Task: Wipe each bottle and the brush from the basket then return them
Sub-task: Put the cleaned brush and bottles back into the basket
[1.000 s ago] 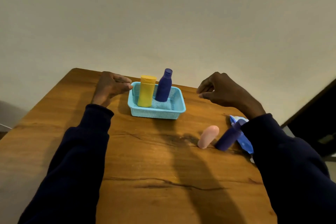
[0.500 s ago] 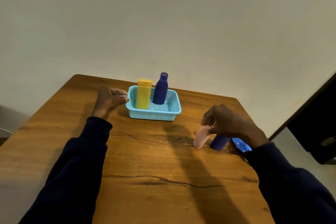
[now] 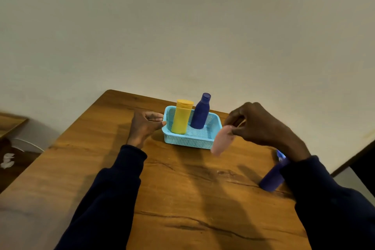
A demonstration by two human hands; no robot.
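Note:
A light blue basket (image 3: pixel 190 141) stands at the far side of the wooden table (image 3: pixel 182 199). Inside it a yellow bottle (image 3: pixel 181 116) and a dark blue bottle (image 3: pixel 200 111) stand upright. My right hand (image 3: pixel 261 126) holds a pink bottle (image 3: pixel 222 140) by its top, tilted in the air just right of the basket's front corner. My left hand (image 3: pixel 144 126) rests on the table with fingertips touching the basket's left wall. A purple bottle (image 3: pixel 273 175) lies on the table under my right sleeve, beside a blue cloth (image 3: pixel 280 155) that is mostly hidden.
The table's right edge runs close behind my right arm, with dark furniture (image 3: pixel 363 166) beyond it. A pale wall rises behind the table. At the far left, low wooden furniture (image 3: pixel 10 126) and a white cable (image 3: pixel 26 144) lie below table level.
My right hand closed on the pink bottle lying on the table and lifted it up and toward the basket. My left hand stayed at the basket's left wall.

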